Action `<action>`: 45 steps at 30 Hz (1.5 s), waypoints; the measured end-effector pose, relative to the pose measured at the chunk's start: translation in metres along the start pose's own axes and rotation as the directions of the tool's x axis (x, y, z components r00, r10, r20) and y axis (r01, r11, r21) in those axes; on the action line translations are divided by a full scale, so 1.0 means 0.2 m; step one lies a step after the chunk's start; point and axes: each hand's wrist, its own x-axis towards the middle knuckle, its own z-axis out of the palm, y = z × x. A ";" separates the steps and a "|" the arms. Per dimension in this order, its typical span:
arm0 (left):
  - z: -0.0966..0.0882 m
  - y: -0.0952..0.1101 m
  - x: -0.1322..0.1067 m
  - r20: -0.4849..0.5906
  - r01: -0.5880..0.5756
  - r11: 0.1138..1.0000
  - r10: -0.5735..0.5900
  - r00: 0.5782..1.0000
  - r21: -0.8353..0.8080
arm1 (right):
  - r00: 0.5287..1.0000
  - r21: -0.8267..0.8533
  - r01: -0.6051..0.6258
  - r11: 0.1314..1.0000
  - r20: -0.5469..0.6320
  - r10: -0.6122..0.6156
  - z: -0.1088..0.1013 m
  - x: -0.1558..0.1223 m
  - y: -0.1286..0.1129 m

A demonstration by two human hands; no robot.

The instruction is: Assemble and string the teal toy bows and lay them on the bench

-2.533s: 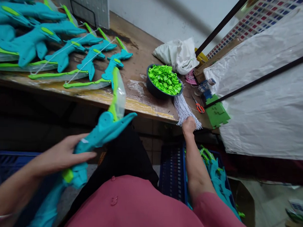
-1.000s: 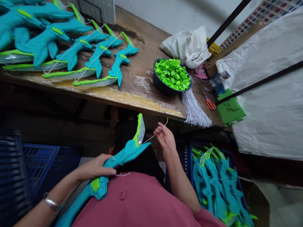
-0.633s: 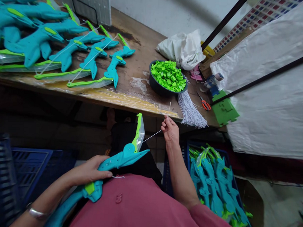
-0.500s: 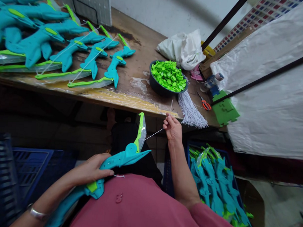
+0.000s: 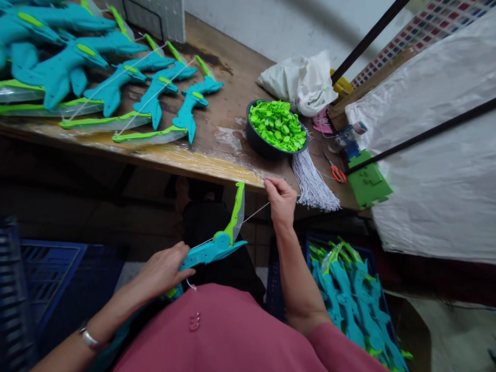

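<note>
My left hand [image 5: 163, 270] grips the middle of a teal and green toy bow [image 5: 215, 244] held over my lap, its green tip pointing up. A thin white string [image 5: 253, 213] runs from the bow up to my right hand [image 5: 280, 200], which pinches it taut just below the table edge. Several finished teal bows [image 5: 153, 96] with strings lie in a row on the wooden table [image 5: 216, 152]. A bundle of white strings [image 5: 313, 183] hangs over the table edge right of my right hand.
A dark bowl [image 5: 253, 143] of small green plastic pieces [image 5: 278, 124] stands on the table, with a white bag [image 5: 302, 85], orange-handled scissors [image 5: 335, 171] and a green plastic part [image 5: 368, 182] nearby. A blue crate [image 5: 283, 268] of bows [image 5: 358, 304] sits at my right; another blue crate [image 5: 37, 271] at left.
My right hand left the string bundle, took one string and drew it up and taut from the bow. The left hand lowered the bow onto my lap and tilted it flatter.
</note>
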 end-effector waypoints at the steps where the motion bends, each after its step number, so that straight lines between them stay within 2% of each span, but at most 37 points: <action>1: 0.00 0.01 -0.01 -0.001 0.007 1.000 -0.007 1.000 0.012 | 0.998 -0.069 0.057 0.996 0.002 -0.057 0.01 -0.01 -0.01; 4: 0.00 0.02 -0.02 -0.010 0.016 0.999 -0.016 1.000 0.035 | 0.978 -0.264 0.206 0.942 0.037 -0.204 0.04 -0.04 -0.03; 7: 0.02 0.02 -0.02 -0.020 0.024 0.999 -0.023 1.000 0.047 | 0.954 -0.418 0.298 0.858 0.109 -0.278 0.07 -0.06 -0.03; 13: 0.02 0.03 -0.03 -0.034 0.017 0.998 -0.015 0.999 0.067 | 0.913 -0.586 0.404 0.703 0.213 -0.347 0.10 -0.06 0.00; 19: 0.01 0.05 -0.04 -0.028 0.022 0.998 -0.020 0.999 0.067 | 0.892 -0.659 0.444 0.607 0.264 -0.366 0.11 -0.06 0.02; 28: 0.01 0.06 -0.05 -0.038 0.030 0.996 -0.027 0.999 0.087 | 0.878 -0.704 0.464 0.537 0.287 -0.383 0.12 -0.06 0.02; 45: 0.01 0.06 -0.05 -0.055 0.014 0.999 -0.011 0.998 0.046 | 0.864 -0.728 0.480 0.490 0.297 -0.406 0.14 -0.08 0.02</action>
